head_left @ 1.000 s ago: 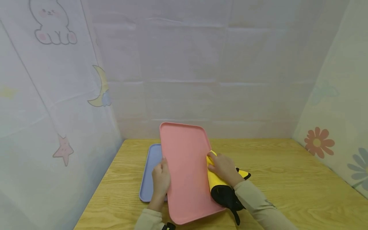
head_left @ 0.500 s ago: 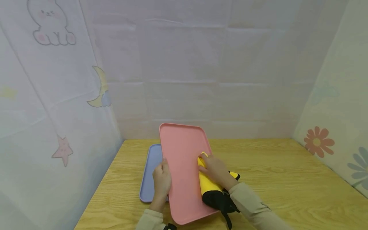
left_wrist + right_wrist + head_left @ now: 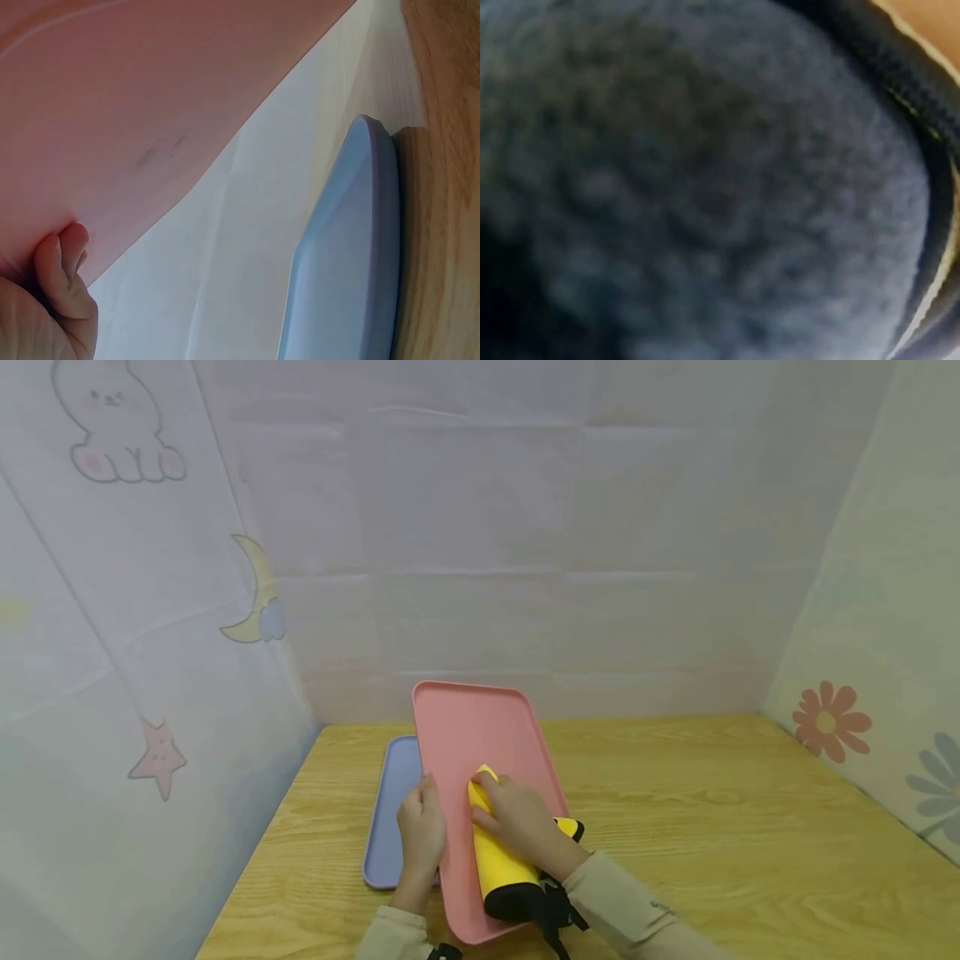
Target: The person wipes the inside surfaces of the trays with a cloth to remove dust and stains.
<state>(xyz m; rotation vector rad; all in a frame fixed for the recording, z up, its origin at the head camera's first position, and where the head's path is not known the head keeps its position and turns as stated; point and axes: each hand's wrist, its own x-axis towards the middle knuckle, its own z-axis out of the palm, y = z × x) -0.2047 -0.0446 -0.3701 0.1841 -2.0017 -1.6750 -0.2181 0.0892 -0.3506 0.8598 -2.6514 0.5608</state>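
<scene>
A pink tray [image 3: 480,727] stands tilted up, its inner face toward the head camera. My left hand [image 3: 422,828] grips its left edge; in the left wrist view the curled fingers [image 3: 64,274] lie against the tray's underside [image 3: 127,135]. My right hand [image 3: 521,822] holds a bunched yellow cloth [image 3: 498,864] with black edging on the tray's inner face. Dark grey plush fabric [image 3: 727,180] with a black hem fills the right wrist view, blurred, and hides that hand. Part of the tray's lower right is covered by the cloth and right arm.
A blue tray [image 3: 386,827] lies on the wooden table [image 3: 675,827], left of the pink one and partly behind it. Hanging sheets with printed figures [image 3: 828,722] close off the back and both sides.
My right hand and the yellow cloth have moved left across the pink tray, from its right edge to its middle. The left hand and the tray stay nearly still.
</scene>
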